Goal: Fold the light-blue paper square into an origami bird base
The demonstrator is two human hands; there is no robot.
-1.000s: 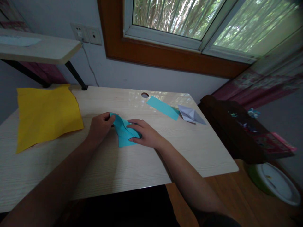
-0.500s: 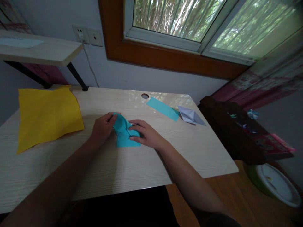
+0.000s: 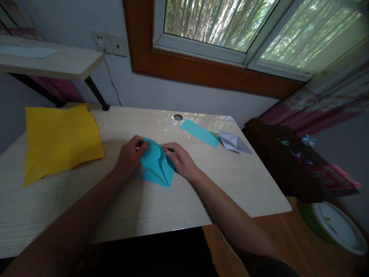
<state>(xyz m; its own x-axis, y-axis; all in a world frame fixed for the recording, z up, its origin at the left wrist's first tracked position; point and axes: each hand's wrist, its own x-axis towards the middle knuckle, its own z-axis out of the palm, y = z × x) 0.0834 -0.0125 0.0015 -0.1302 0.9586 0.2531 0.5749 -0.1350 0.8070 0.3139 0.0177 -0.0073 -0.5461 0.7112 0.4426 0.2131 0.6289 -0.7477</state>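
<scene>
A turquoise sheet of folding paper (image 3: 157,163), partly folded and creased, lies near the middle of the desk. My left hand (image 3: 132,154) pinches its upper left edge between thumb and fingers. At the opposite side, my right hand (image 3: 181,161) is closed on the right edge, thumb on top. The paper's middle bulges up, and a fold runs down to a point at its lower right. What lies under the raised layer is hidden.
A yellow sheet (image 3: 63,144) lies on the desk (image 3: 129,215) at the left. Toward the back right are a turquoise paper strip (image 3: 199,132) and a folded white paper piece (image 3: 233,141). A raised shelf (image 3: 66,65) stands at the back left; a round bin (image 3: 337,227) is on the floor.
My right hand has gone from spread fingers on the paper to gripping its right edge. The paper's lower right has turned into a pointed fold, and its upper layer has opened wider.
</scene>
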